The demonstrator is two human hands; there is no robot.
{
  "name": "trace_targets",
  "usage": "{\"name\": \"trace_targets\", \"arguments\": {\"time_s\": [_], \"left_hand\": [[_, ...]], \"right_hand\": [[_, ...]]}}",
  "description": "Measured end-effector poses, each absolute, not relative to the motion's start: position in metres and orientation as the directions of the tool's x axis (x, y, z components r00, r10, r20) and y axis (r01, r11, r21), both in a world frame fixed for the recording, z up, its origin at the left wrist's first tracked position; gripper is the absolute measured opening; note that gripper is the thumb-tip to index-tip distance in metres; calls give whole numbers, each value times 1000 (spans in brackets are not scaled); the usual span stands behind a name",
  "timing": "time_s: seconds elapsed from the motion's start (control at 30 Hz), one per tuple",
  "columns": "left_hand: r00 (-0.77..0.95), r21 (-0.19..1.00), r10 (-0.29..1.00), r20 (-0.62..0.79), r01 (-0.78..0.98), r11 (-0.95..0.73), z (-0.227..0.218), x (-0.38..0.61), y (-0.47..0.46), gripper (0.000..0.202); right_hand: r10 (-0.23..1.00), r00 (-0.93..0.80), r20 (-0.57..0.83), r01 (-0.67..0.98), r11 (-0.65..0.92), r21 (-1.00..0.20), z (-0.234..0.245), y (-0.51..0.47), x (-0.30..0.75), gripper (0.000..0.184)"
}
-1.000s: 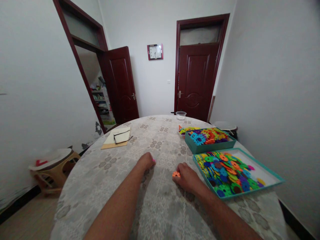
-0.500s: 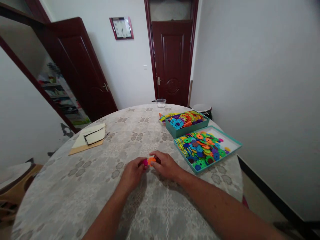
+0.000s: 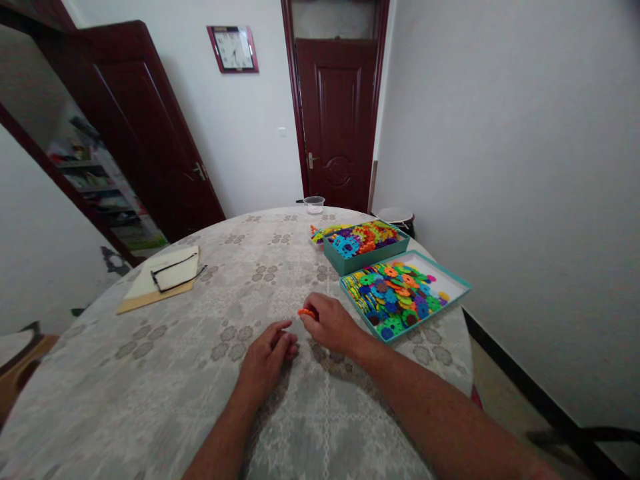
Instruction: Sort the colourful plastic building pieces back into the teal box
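Note:
My right hand (image 3: 331, 324) pinches an orange gear-shaped plastic piece (image 3: 306, 313) just above the patterned tablecloth (image 3: 280, 413). The piece is turned nearly edge-on, and part of it is hidden by the fingers. To its left, my left hand (image 3: 270, 355) is low over the cloth with its index finger stretched out and apart from the thumb. Nothing shows in that hand, and its other fingers are loosely curled. The pink piece is out of sight. Nearest to my right hand is a shallow teal-rimmed tray (image 3: 440, 308) of multicoloured gear-shaped pieces.
Behind the tray stands a teal box (image 3: 367, 261) heaped with colourful plastic pieces. A clear plastic tub (image 3: 315, 205) sits at the table's far edge. On the left lie black-framed glasses (image 3: 181, 287) on a cream notebook (image 3: 140, 285). A wall (image 3: 510, 160) rises on the right.
My hands have come apart, and the pink piece has gone from view. The orange piece stays in my right hand, now tilted edge-on. The view has shifted slightly.

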State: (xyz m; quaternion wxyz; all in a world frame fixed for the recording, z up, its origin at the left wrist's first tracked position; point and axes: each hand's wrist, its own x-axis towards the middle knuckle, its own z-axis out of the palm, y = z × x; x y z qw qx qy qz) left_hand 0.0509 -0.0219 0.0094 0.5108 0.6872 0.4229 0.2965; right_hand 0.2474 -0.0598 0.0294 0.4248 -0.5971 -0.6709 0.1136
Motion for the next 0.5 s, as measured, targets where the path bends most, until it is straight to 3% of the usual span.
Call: {"name": "trace_targets", "arguments": {"time_s": [0.17,0.37,0.5], "left_hand": [[458,937,889,-17,317,-145,12,51,-26,44],[456,935,890,-21,323,-143,10,49,-24,43],[466,935,884,-28,326,-142,7,49,-23,42]], "right_hand": [[816,222,534,861,93,-500,57,-67,292,5],[801,448,398,893,-376,-249,65,-87,349,13],[762,466,449,884,-414,-215,61,-90,365,17]]}}
